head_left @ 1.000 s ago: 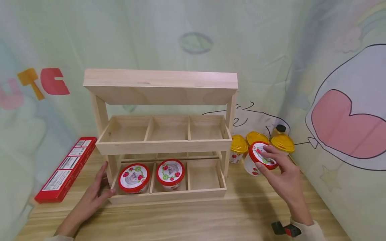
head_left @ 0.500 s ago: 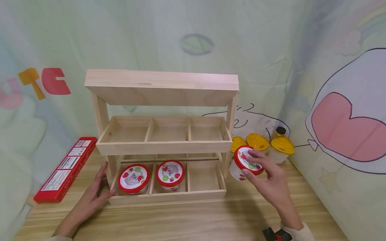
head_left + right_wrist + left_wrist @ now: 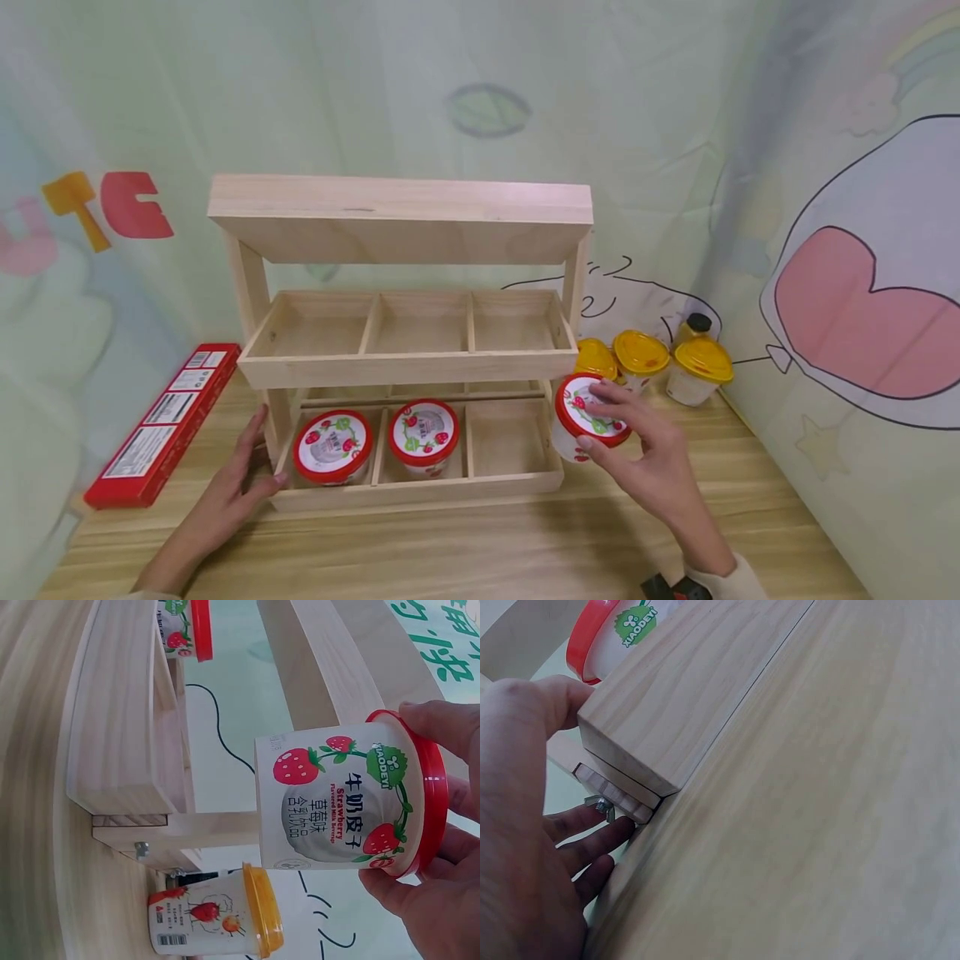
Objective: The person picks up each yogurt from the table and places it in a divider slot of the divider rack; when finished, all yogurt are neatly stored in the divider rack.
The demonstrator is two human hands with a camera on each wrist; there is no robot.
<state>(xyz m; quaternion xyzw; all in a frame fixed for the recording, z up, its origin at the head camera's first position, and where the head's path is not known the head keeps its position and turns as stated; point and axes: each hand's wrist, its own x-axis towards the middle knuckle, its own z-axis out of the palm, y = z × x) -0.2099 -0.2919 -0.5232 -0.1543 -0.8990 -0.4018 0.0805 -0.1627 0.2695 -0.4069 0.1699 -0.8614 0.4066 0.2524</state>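
The right hand (image 3: 652,462) holds a white strawberry-printed yogurt cup with a red-rimmed lid (image 3: 588,414) in the air, just off the right end of the pale two-tier wooden rack (image 3: 408,367), at about three o'clock from the empty lower right compartment. Its fingers (image 3: 442,724) are curled over the lid's edge, thumb below, so the cup hangs from its top rim, body pointing away from the palm.

It looks like a light, thin-walled plastic cup: stiff at the rim where the lid snaps on, softer along the side. I'd judge the rim the safest place to take it; squeezing the wall could dent it or pop the lid. The printed surface looks smooth and possibly slick.

The left hand (image 3: 240,483) rests against the rack's lower left corner at seven o'clock, fingers (image 3: 585,832) straight along the wood, bracing rather than gripping.

Two matching red-lidded cups (image 3: 332,443) sit in the lower left and middle compartments. Three yellow-lidded cups (image 3: 641,354) stand on the wooden counter (image 3: 480,550) behind the held one.
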